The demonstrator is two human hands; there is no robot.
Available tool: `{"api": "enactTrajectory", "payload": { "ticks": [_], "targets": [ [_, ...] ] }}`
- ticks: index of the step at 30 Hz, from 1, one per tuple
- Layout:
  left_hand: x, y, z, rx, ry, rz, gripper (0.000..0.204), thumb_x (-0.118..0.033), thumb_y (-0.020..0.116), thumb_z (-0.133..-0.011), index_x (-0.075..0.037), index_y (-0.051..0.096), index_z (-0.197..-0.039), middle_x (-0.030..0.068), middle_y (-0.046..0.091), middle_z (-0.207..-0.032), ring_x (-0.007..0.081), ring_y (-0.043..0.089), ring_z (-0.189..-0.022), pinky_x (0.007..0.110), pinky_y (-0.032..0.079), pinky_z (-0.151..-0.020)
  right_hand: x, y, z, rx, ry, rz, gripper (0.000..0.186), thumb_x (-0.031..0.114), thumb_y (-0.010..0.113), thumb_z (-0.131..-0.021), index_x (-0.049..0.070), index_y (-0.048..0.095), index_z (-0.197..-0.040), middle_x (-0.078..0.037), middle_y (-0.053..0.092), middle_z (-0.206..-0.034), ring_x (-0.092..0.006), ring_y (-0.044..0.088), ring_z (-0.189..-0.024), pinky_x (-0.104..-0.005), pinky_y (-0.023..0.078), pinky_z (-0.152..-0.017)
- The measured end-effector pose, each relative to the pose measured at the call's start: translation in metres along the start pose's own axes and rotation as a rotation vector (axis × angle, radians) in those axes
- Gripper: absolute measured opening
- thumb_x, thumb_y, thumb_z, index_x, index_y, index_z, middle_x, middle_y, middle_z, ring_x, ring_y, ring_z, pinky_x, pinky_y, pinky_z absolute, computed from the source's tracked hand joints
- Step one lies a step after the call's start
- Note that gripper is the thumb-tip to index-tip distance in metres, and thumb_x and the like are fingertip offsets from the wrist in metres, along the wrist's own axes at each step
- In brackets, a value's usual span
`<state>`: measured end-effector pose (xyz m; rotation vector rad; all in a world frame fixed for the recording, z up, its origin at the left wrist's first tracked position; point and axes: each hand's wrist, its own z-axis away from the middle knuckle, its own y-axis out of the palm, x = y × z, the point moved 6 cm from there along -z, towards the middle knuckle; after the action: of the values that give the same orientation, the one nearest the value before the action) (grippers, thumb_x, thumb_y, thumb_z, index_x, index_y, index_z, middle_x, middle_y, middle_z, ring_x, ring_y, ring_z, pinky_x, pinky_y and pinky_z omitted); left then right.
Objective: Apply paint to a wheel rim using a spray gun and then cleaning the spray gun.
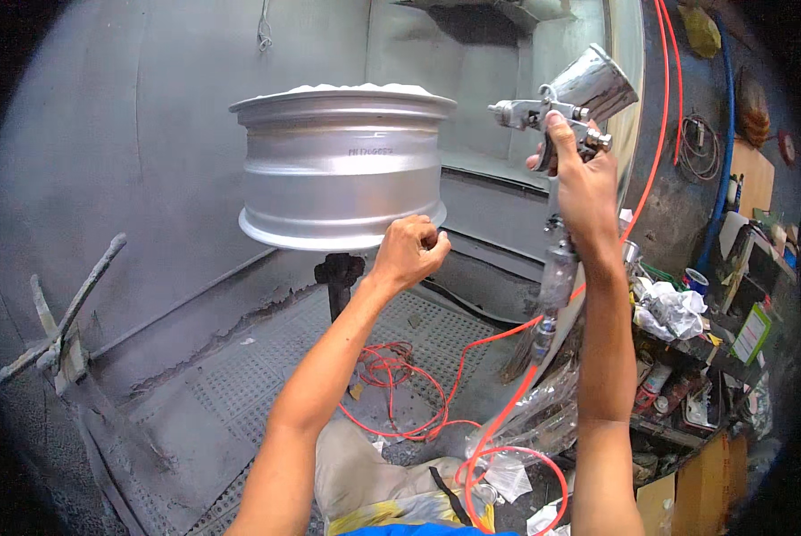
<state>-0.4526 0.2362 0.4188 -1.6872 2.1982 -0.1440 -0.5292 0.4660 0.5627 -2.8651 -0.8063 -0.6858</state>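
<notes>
Bars (pixel 57 353), crossed and crusted with grey, stand at your far left, well apart from the work. Next comes the silver wheel rim (pixel 342 183), lying flat-side up above a dark support (pixel 336 272), with the grey booth wall behind it. Expect it to be stiff and fairly heavy, with smooth walls that would give your fingers little grip; treat the finish as easily marked. The better holds are likely the protruding upper and lower flanges, taken at opposite sides so the weight stays level. Your left hand (pixel 411 250) is at the lower flange's right end, fingers curled in; you cannot tell from this view whether they pinch the edge or are just beside it. Farther right, the red hose (pixel 436 393) loops over the floor and rises to the spray gun (pixel 539 114); it should flex but may tug at your wrist. Your right hand (pixel 584 179) is wrapped around the gun's grip, thumb high at the back, nozzle facing the rim but apart from it. The gun looks rigid and probably top-heavy, since its tilted metal cup (pixel 604 85) sits above your knuckles; that grip is the sound place to hold.
</notes>
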Motion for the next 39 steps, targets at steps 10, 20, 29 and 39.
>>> {"api": "enactTrajectory", "payload": {
  "ticks": [10,20,29,39],
  "targets": [
    [0.004,0.025,-0.011,0.009,0.001,-0.052,0.032,-0.016,0.071,-0.086,0.004,0.06,-0.064,0.0177,0.061,-0.067,0.0353,0.059,-0.064,0.045,0.048,-0.064,-0.044,-0.037,0.069,-0.026,0.331,-0.04,0.034,0.036,0.066,-0.105,0.003,0.067,-0.11,-0.008,0.07,-0.088,-0.0165,0.071,-0.076,-0.0304,0.056,-0.071],
    [0.019,0.072,-0.007,-0.015,0.068,-0.16,0.029,-0.017,0.072,-0.081,0.0,0.061,-0.06,0.0178,0.06,-0.072,0.0387,0.063,-0.076,0.052,0.052,-0.07,-0.112,-0.009,0.114,0.009,0.559,0.045,0.049,0.038,0.062,-0.104,-0.005,0.061,-0.128,-0.017,0.071,-0.1,-0.0239,0.074,-0.083,-0.035,0.066,-0.058],
    [-0.042,0.046,0.025,0.569,-0.585,0.406,0.016,-0.011,0.071,-0.088,0.003,0.071,-0.096,0.0202,0.07,-0.101,0.0397,0.069,-0.096,0.049,0.055,-0.086,-0.065,-0.015,0.094,0.225,1.021,-0.157,0.039,0.011,0.068,-0.099,0.0,0.058,-0.134,-0.016,0.071,-0.099,-0.021,0.073,-0.081,-0.0306,0.059,-0.054],
    [-0.231,-0.05,-0.041,0.661,-1.091,1.07,0.021,-0.012,0.077,-0.095,0.002,0.078,-0.111,0.0144,0.078,-0.11,0.0249,0.073,-0.103,0.038,0.054,-0.093,0.068,-0.005,-0.001,0.606,1.201,-0.062,0.036,0.007,0.072,-0.097,-0.002,0.06,-0.13,-0.012,0.073,-0.103,-0.0155,0.071,-0.09,-0.0314,0.057,-0.078]
  ]
}}
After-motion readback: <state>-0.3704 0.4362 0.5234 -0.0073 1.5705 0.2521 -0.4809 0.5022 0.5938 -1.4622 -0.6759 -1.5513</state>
